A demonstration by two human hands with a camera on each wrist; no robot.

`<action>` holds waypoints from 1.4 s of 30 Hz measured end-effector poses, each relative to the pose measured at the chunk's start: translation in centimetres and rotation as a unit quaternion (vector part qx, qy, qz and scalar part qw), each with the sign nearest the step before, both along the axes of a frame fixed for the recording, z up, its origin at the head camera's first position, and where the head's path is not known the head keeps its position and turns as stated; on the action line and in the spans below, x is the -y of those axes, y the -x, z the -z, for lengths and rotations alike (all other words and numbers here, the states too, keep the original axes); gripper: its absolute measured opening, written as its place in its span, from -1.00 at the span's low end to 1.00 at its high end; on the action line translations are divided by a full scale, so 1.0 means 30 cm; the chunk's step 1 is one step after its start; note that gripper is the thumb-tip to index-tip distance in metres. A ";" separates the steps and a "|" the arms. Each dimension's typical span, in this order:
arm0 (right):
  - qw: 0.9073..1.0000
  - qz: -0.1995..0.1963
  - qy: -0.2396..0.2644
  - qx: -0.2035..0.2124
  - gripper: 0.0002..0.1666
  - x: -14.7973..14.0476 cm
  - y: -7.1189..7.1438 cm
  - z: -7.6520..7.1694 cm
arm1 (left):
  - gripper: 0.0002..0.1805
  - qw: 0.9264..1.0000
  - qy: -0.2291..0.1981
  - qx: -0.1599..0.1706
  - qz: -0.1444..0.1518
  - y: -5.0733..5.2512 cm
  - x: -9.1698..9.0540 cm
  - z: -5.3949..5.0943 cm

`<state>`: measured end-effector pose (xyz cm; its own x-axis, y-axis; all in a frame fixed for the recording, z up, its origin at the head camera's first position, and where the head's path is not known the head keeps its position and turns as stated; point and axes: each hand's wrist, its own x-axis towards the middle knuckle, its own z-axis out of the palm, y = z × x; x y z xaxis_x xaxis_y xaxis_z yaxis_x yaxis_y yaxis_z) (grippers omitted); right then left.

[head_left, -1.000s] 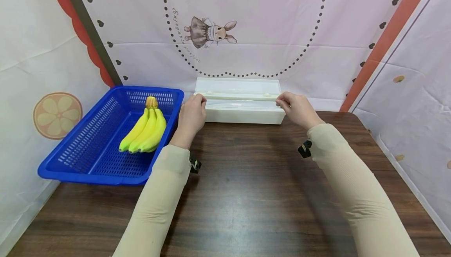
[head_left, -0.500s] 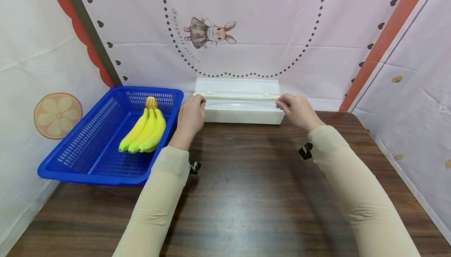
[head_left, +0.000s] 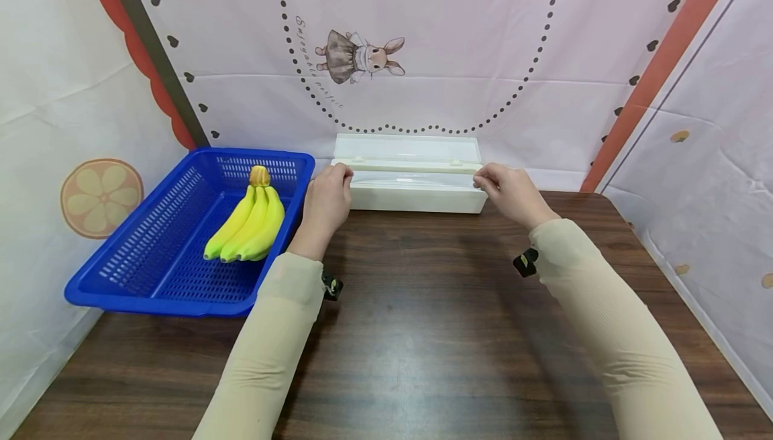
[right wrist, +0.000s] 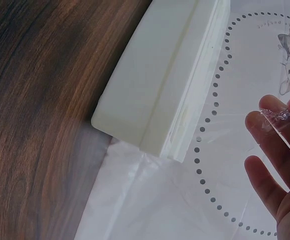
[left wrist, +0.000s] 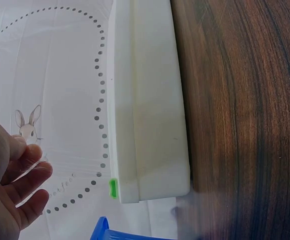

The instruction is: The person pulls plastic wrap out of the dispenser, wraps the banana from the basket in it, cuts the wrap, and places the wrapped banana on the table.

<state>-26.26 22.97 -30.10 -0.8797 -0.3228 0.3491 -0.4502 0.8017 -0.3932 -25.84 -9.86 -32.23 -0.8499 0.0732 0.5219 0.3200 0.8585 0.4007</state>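
Note:
A long white cling film dispenser stands at the back of the table with its lid raised. My left hand is by its left end and my right hand by its right end. Between thumb and fingertips, the right hand pinches a crumpled corner of clear cling film. In the left wrist view, the left hand likewise pinches thin clear film, with faint stretch lines running toward the dispenser. The film is nearly invisible in the head view, so its full extent cannot be made out.
A blue plastic basket on the left holds a bunch of bananas, close beside my left forearm. A printed cloth hangs right behind the dispenser. The dark wooden table stretches in front.
Both hands have come down very slightly, the right a little more than the left. Their pinch looks the same, and the dispenser, basket and bananas stay in place.

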 end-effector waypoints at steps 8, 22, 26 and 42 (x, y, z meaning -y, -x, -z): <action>1.000 0.001 0.005 0.002 -0.79 -0.004 -0.004 0.008 | -0.80 1.000 0.001 0.001 0.002 -0.008 0.001 -0.005; 1.000 -0.010 0.011 -0.023 -0.81 -0.005 -0.018 0.009 | -0.81 1.000 0.001 -0.015 0.007 -0.017 0.005 -0.005; 0.999 -0.012 0.011 -0.029 -0.82 -0.007 -0.020 0.010 | -0.80 1.000 -0.001 -0.017 0.008 -0.018 0.006 -0.003; 0.998 -0.022 0.017 -0.051 -0.81 -0.008 -0.033 0.006 | -0.82 1.000 -0.001 -0.010 0.015 -0.037 0.009 -0.012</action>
